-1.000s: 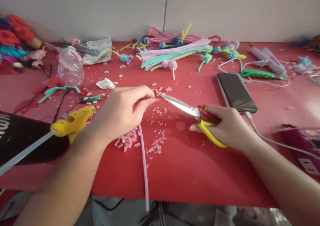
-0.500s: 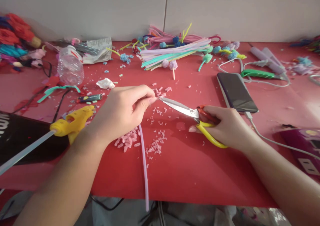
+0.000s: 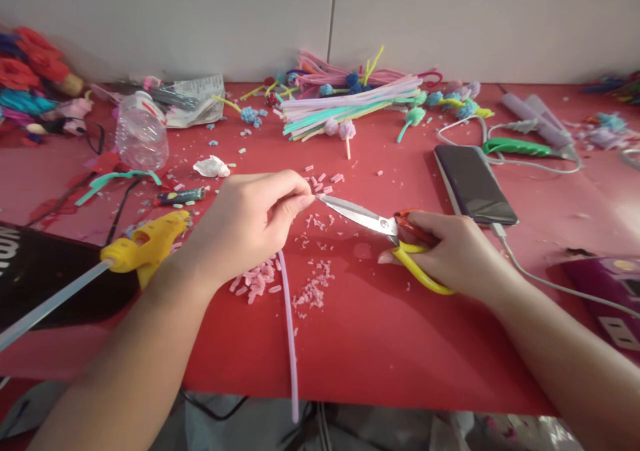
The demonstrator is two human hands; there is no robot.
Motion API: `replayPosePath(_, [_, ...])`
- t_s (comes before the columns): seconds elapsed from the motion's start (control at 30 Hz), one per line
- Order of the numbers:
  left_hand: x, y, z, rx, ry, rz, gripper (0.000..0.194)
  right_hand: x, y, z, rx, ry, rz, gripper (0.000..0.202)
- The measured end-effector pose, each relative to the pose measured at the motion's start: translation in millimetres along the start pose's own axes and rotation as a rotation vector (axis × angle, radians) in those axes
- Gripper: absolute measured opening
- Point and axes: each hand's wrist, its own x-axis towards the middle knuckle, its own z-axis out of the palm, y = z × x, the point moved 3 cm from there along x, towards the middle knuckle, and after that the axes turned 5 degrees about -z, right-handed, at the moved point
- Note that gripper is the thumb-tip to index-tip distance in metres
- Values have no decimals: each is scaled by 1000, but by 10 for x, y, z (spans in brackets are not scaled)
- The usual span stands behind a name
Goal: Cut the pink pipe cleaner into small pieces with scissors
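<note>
My left hand [image 3: 260, 221] is closed, with thumb and forefinger pinched together over the red table. From under it hangs a long lilac pipe cleaner [image 3: 289, 331], whose lower end passes the table's front edge. My right hand [image 3: 443, 248] grips scissors [image 3: 363, 219] with one orange and one yellow handle. The blades look closed, and their tip meets the pinched fingertips of my left hand. What lies between fingertips and blade tip is too small to make out. Short pink cut pieces [image 3: 257, 279] are heaped below my left hand, beside fine pink trimmings [image 3: 315, 288].
A yellow glue gun [image 3: 145, 241] lies by my left forearm, near a clear plastic bottle [image 3: 143, 131]. Bundled pipe cleaners [image 3: 350, 104] spread along the back. A phone [image 3: 475, 184] with a white cable and a green-handled cutter [image 3: 520, 146] are at right.
</note>
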Motion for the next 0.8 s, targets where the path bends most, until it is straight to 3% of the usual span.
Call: replayPosePath(0.8, [4,0,5,-12,16,23,16,-10,15,-2,-1,11,-28,79])
